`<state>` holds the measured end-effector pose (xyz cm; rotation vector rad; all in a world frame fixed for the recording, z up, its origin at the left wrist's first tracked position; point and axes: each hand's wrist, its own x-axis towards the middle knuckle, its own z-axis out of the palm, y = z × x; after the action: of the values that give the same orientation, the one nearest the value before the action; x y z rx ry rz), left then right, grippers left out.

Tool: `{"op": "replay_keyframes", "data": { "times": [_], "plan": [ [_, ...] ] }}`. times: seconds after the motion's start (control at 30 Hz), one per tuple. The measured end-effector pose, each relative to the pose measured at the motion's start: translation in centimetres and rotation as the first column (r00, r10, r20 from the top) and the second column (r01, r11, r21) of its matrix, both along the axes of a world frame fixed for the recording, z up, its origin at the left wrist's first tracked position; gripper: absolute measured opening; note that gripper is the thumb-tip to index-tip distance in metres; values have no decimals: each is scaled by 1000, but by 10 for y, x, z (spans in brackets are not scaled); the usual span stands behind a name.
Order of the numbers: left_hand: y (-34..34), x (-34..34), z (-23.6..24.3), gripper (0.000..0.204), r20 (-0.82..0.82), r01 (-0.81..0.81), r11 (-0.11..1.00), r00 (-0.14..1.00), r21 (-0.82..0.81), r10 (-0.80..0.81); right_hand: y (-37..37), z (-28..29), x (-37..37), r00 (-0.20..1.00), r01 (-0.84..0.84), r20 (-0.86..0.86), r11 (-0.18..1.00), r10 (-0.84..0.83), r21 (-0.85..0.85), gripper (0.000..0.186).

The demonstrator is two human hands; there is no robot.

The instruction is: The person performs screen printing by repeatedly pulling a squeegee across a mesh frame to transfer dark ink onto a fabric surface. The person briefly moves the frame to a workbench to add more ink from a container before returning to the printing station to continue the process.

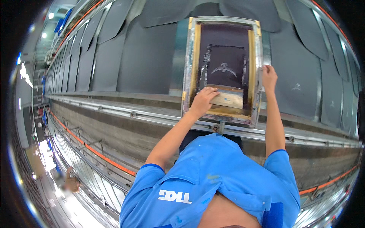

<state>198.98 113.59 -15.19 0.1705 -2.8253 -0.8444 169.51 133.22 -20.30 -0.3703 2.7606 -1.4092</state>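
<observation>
A screen-printing frame lies across the long table in front of me, its metal border edged with yellowish tape. Its dark mesh carries a pale arched design within a smeared rectangular outline. On the near part of the mesh rests a wooden-handled squeegee, with my left hand closed around its left end. The squeegee's blade edge is hidden. My right hand is at the frame's right side, fingers curled against the border.
Dark grey cut pieces lie in a row along the table on both sides of the frame. One piece at right bears a small pale print. A metal rail runs along the near edge. Another person is at lower left.
</observation>
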Motion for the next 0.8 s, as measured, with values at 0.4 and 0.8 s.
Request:
{"op": "replay_keyframes", "data": {
  "times": [0.4,0.8],
  "plan": [
    [-160,125,54,59,-52,-154,987,987,-39,152,-195,72,134,989,-112,-119,975,91,-191,28],
    [-312,225,48,60,32,-120,986,992,-114,125,-343,42,242,998,-65,-6,980,65,-186,24]
  ]
}}
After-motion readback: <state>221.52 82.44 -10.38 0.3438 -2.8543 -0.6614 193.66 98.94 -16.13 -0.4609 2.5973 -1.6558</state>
